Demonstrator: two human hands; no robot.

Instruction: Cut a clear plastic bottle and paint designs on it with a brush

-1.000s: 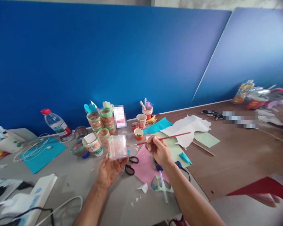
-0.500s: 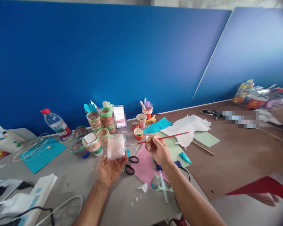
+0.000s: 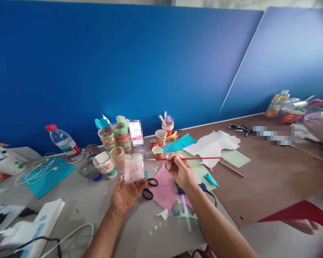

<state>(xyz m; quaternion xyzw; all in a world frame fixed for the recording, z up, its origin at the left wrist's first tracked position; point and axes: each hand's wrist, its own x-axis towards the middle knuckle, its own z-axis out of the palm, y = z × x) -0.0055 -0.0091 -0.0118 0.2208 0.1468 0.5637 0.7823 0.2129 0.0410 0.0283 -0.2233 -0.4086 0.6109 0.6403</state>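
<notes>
My left hand (image 3: 126,197) holds up a clear plastic container (image 3: 134,168) from below, its wall smeared with pale pink. A thin red paintbrush (image 3: 201,158) is pinched in my right hand (image 3: 179,170). The brush lies nearly level, its tip at the container's upper right side; I cannot tell whether it touches. Just behind the brush stands a small paper cup with green paint (image 3: 158,153). Black-handled scissors (image 3: 148,193) lie beside my left hand. Under my right hand are pink paper (image 3: 161,186) and a glue gun (image 3: 203,187) with its cord.
Painted cups (image 3: 107,138), a water bottle (image 3: 64,143) and a phone-sized blurred item stand along the blue partition (image 3: 150,64). White paper (image 3: 215,143) lies right of centre. A power strip (image 3: 47,222) with cables is front left. Other people's hands (image 3: 321,129) show at both side edges.
The brush has swung to nearly level, its tip rising to the container's upper right. The container has turned slightly and shifted right. Another person's hand has appeared at the left pen cup.
</notes>
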